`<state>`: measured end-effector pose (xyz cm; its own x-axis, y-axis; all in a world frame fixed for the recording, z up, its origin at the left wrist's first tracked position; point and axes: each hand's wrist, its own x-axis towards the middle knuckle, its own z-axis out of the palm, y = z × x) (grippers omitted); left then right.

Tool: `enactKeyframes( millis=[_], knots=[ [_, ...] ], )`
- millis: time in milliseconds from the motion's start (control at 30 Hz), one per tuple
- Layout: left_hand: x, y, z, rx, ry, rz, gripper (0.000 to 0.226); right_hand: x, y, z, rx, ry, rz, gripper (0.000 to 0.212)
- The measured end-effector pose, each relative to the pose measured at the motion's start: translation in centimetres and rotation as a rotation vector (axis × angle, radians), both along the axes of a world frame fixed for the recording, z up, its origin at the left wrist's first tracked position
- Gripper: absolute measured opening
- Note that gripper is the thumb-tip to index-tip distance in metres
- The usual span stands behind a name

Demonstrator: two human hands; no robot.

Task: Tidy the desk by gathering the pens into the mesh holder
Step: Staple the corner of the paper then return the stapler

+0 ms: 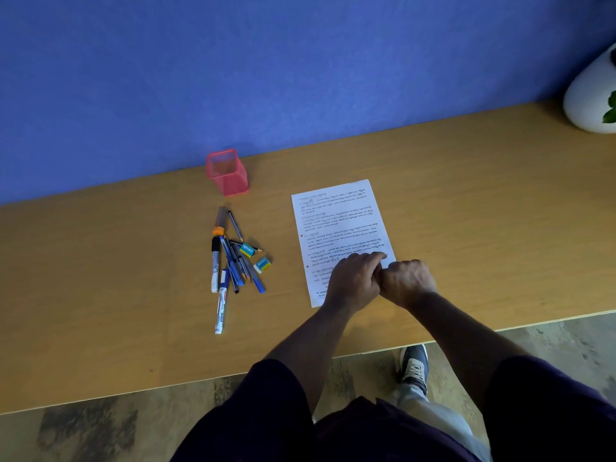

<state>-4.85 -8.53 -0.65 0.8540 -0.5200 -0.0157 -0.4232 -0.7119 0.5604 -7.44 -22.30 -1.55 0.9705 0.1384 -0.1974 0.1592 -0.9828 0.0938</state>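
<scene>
A pink mesh holder [227, 173] stands upright at the back of the wooden desk [116, 278], with nothing visible inside it. In front of it lies a loose pile of several pens [233, 261], pencils and markers; a white marker [220, 308] sticks out nearest me. My left hand [353, 281] and my right hand [408, 281] meet over the lower right part of a printed paper sheet [336, 221], well right of the pile. Both have curled fingers and touch each other. No pen shows in either hand.
Two small blue-and-yellow erasers [247, 250] [263, 264] lie at the pile's right side. A white plant pot [590, 95] stands at the far right against the blue wall. The desk's front edge runs just before my body; my shoe [414, 365] is on the floor.
</scene>
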Motion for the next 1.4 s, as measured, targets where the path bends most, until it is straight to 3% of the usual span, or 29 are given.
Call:
enactKeyframes(
  millis=[333, 467, 800, 1067, 1233, 1333, 1400],
  knots=[
    [-0.2, -0.2, -0.4, 0.021, -0.039, -0.012, 0.041, -0.5, -0.1, -0.2, -0.016, -0.104, 0.018, 0.010],
    [-0.3, -0.3, -0.6, 0.025, -0.037, -0.012, 0.041, -0.8, -0.2, -0.2, 0.019, -0.159, 0.029, 0.022],
    [-0.5, -0.3, -0.5, 0.011, -0.023, -0.005, 0.039, -0.6, -0.4, -0.6, 0.039, -0.218, 0.073, 0.023],
    [-0.4, -0.3, -0.3, 0.023, -0.038, -0.007, 0.037, -0.5, -0.6, -1.0, 0.057, -0.228, 0.084, 0.021],
    [0.0, -0.1, 0.0, 0.035, -0.035, 0.000, 0.037, 0.0, -0.5, -0.9, -0.005, -0.137, 0.107, 0.013],
    [0.6, 0.5, 0.8, -0.006, -0.019, 0.052, 0.029, 0.5, -0.6, -0.1, 0.061, -0.311, 0.077, 0.040],
    [1.3, 1.1, 1.0, -0.010, -0.011, 0.082, 0.036, 1.5, -1.3, 1.3, 0.120, -0.474, 0.041, 0.049]
  ],
)
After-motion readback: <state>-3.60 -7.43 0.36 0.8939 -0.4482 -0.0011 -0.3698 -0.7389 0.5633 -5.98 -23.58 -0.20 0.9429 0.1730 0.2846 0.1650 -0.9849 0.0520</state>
